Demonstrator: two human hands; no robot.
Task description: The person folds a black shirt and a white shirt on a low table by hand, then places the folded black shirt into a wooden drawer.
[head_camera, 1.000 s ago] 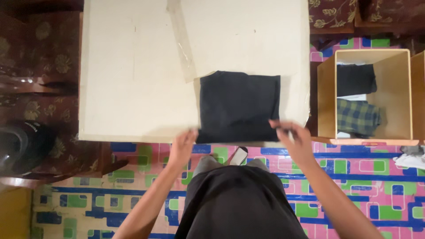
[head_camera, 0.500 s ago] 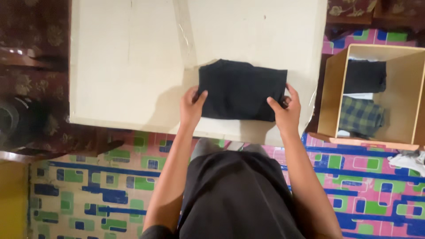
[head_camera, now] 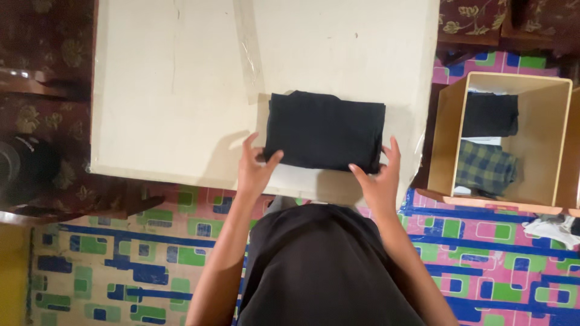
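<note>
Black cloth covers the person's lap at the bottom of the view, and just past it both arms reach up to the table edge. Next come the two hands. The left hand (head_camera: 254, 169) holds the near left corner of the folded black garment (head_camera: 325, 131), thumb on top and the other fingers tucked under the edge. The right hand (head_camera: 380, 178) does the same at the near right corner, thumb lying on the cloth and fingers curled up around the side. Both hands are half open, pinching the cloth, not flat. The garment lies as a neat dark block on the pale table (head_camera: 175, 90), near the front edge. To do this well, I think both hands should pull or lift evenly, so the folds stay stacked and no corner slips out. Keeping the thumbs pressing down helps hold the layers together. Farther off to the right stands a wooden box (head_camera: 447, 133) on the bright patterned floor mat (head_camera: 495, 241), with a dark folded cloth (head_camera: 490, 115) and a checked cloth (head_camera: 486, 166) inside.
</note>
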